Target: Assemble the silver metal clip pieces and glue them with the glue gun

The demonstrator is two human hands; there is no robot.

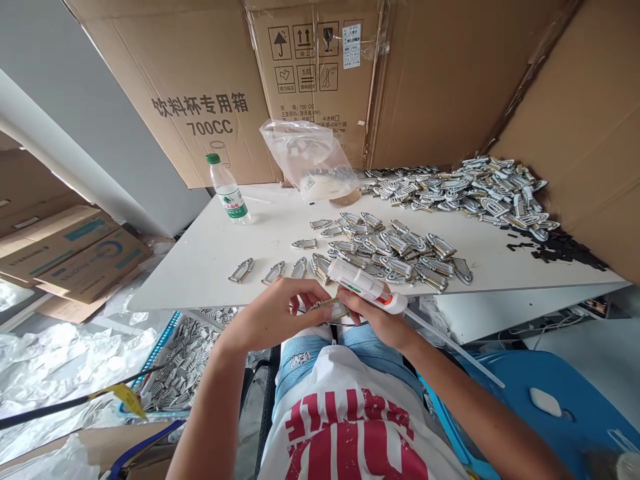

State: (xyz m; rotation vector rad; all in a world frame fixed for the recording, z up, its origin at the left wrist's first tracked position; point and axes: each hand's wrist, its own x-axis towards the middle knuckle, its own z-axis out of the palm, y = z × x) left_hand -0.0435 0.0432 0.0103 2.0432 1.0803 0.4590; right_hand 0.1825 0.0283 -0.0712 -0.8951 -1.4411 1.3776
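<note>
hands gluing metal clip (331,308), glue gun (365,285), clip pile (395,250), water bottle (229,189)

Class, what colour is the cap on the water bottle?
Green: the bottle cap, clearest in the head view.

White T-shirt (350,427) with red print, blue denim shorts (310,357).

Large brown cardboard box (200,93) at left: printed "饮料杯专用箱 700CC". Neighbouring brown cardboard box (313,73): handling pictograms (umbrella, up arrows, glass), "700 CC" below; white sticker illegible. Blue denim jeans (305,360): "WBN", uncertain. White T-shirt (350,427): red characters, unreadable.
</note>
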